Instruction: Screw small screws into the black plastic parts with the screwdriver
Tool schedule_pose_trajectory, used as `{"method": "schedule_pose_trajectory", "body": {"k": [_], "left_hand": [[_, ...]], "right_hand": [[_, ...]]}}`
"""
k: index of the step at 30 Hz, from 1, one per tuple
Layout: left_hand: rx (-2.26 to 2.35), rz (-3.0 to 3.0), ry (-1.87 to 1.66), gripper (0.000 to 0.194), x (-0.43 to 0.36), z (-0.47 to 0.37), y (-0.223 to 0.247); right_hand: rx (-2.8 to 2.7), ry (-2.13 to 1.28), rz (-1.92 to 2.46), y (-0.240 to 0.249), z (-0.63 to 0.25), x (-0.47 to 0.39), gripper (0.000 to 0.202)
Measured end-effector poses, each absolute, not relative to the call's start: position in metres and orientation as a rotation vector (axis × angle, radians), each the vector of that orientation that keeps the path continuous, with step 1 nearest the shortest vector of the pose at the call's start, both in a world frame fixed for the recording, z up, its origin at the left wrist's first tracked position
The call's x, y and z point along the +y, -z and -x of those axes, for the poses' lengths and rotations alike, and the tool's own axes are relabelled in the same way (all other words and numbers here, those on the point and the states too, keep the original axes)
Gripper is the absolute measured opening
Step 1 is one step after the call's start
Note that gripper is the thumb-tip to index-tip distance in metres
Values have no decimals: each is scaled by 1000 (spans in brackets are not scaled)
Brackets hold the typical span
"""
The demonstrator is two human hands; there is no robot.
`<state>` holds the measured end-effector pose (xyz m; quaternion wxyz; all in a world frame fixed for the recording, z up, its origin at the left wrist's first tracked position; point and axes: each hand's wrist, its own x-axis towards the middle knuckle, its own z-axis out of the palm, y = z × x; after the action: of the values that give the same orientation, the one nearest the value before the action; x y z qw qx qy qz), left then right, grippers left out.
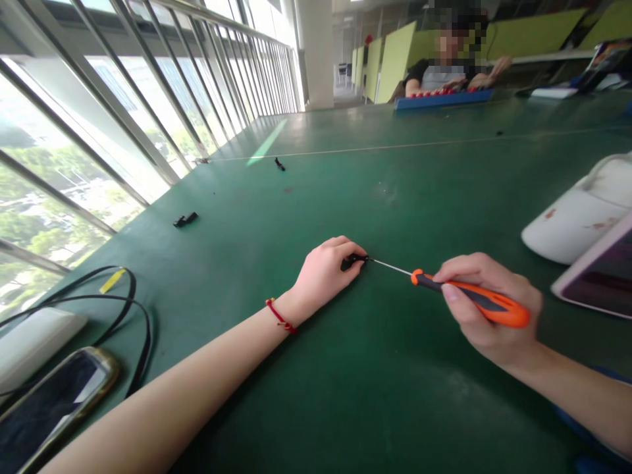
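Note:
Near the middle of the green table, my left hand [330, 271] pinches a small black part [353, 259] between thumb and fingers, close to the tabletop. On the right, my right hand [494, 306] is wrapped round the handle of an orange and dark grey screwdriver [474, 294]. Its thin metal shaft points left, and the tip meets the right end of the black part at my left fingertips. Two more black pieces lie apart on the table, one [185, 219] to the left and a smaller one [280, 164] farther back.
A phone [52, 401], a white box [34, 342] and a looped black cable [148, 332] lie at the lower left. White container [582, 210] and a pink-edged device [605, 266] stand right. A person [447, 69] sits behind a blue tray [444, 99]. Railing [187, 85] borders the left.

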<state>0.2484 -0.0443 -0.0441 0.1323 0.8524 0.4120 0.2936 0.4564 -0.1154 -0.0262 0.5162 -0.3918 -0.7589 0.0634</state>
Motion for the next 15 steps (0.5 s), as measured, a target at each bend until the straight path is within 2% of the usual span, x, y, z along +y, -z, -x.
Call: {"method": "schedule_pose_trajectory", "body": {"k": [15], "left_hand": [[1216,-2486,-829,17,-46,-249,43]], "right_hand": [[-1851,-193,1018,25,-457,-118,8]]}}
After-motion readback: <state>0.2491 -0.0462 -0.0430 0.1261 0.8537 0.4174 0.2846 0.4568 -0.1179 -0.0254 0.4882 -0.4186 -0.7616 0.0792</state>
